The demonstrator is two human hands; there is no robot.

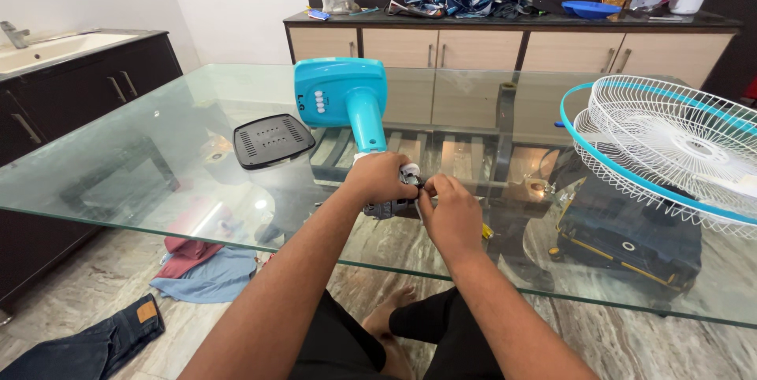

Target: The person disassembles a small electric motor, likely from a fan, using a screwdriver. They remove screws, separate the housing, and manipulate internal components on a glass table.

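Note:
A turquoise fan body (pixel 341 96) with a row of white buttons lies on its side on the glass table (pixel 158 151), its neck pointing at me. My left hand (pixel 378 177) is wrapped around the end of that neck, at the fan's dark motor part (pixel 390 208). My right hand (pixel 449 210) is pinched on a small piece at the same spot, with a bit of yellow showing under it. Which small part the fingers hold is hidden. A black vented cover (pixel 272 140) lies left of the fan body.
Two white wire fan grilles with a turquoise rim (pixel 670 147) are stacked at the table's right. A dark box (pixel 631 238) and clothes (pixel 197 270) lie on the floor under the glass. A cabinet with clutter (pixel 512 41) stands behind, a sink counter (pixel 55 49) at left.

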